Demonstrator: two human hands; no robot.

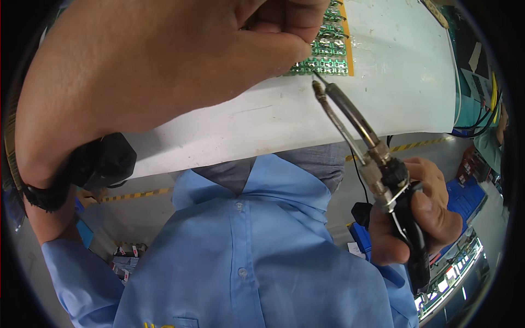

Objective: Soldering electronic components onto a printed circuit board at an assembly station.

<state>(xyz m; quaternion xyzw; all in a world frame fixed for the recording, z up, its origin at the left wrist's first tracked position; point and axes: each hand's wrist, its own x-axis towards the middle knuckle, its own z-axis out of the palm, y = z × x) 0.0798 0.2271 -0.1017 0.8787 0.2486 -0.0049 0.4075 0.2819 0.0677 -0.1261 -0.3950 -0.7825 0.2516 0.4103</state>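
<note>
My right hand (435,213) is wrapped round the black handle of a soldering iron (355,117), to the right of my body. A thin metal tube runs alongside its shaft. The iron points up and left, its tip at the near edge of a panel of small green circuit boards (334,66). Shiny solder spots dot the boards. Reaching in from the left, my left hand (273,41) rests over the panel's left part with its fingers curled closed. Whatever they pinch, if anything, is hidden behind the fingers and the picture's upper edge.
Under the panel lies a white work surface (402,71) with a curved near edge. An orange strip (349,46) borders the boards' right side. A black angular object (106,161) sits below my left forearm. Dark cables (486,123) hang at the right, above blue bins (465,199).
</note>
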